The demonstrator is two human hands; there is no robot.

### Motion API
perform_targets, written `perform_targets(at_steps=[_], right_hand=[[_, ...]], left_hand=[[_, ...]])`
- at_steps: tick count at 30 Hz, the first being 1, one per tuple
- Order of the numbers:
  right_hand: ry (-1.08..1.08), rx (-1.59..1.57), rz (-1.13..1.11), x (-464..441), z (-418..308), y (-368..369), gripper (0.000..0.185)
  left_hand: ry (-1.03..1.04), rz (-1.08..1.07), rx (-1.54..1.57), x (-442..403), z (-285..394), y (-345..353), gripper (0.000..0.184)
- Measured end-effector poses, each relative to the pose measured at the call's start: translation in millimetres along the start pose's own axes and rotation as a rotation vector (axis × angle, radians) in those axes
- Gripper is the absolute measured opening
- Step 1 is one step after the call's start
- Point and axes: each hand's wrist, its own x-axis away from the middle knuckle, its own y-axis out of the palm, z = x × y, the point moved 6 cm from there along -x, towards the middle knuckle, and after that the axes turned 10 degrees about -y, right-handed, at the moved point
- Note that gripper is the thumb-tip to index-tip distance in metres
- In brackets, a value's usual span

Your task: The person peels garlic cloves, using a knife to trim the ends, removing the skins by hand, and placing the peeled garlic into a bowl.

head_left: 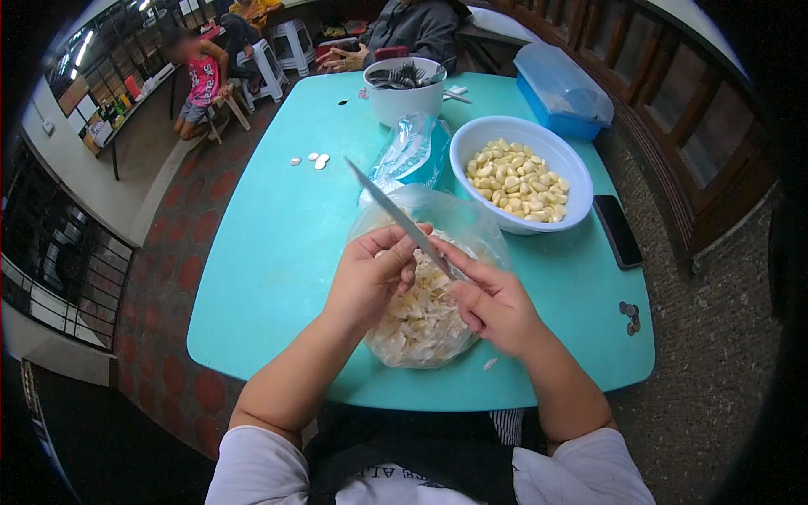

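Note:
A knife is gripped in my right hand, its long blade slanting up and left across the fingers of my left hand. My left fingers are pinched together near the blade; whatever they hold is hidden. Both hands are above a clear plastic bag with many papery garlic skins in it. Behind and right of the bag, a pale blue basin holds many peeled garlic cloves. A small pale scrap lies beside the bag, near my right wrist.
On the turquoise table are coins, more coins, a phone, a plastic pack, a white tub of dark utensils and a blue lidded box. A person sits at the far edge; others are farther back.

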Motion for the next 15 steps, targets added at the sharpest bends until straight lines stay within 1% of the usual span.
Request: perform_targets(at_steps=[1, 4, 7, 11, 15], right_hand=[[0.056, -0.117, -0.007, 0.6, 2.9, 0.0, 0.048], [0.081, -0.232, 0.012, -0.3, 3.7, -0.5, 0.046], [0.068, -0.194, -0.009, -0.9, 4.3, -1.1, 0.046], [0.033, -0.162, 0.017, -2.8, 3.8, -1.5, 0.045], [0.043, -0.138, 0.027, -3.1, 2.6, -1.8, 0.045]], left_hand=[[-0.002, -0.024, -0.002, -0.1, 0.5, 0.9, 0.029], [-0.042, -0.031, -0.012, 1.3, -0.1, 4.8, 0.030], [-0.063, -0.025, -0.017, 3.1, 0.6, 6.1, 0.031], [-0.072, -0.018, 0.007, 3.2, 0.9, 7.4, 0.032], [-0.078, 0.035, -0.004, 1.8, -1.3, 7.4, 0.028]])
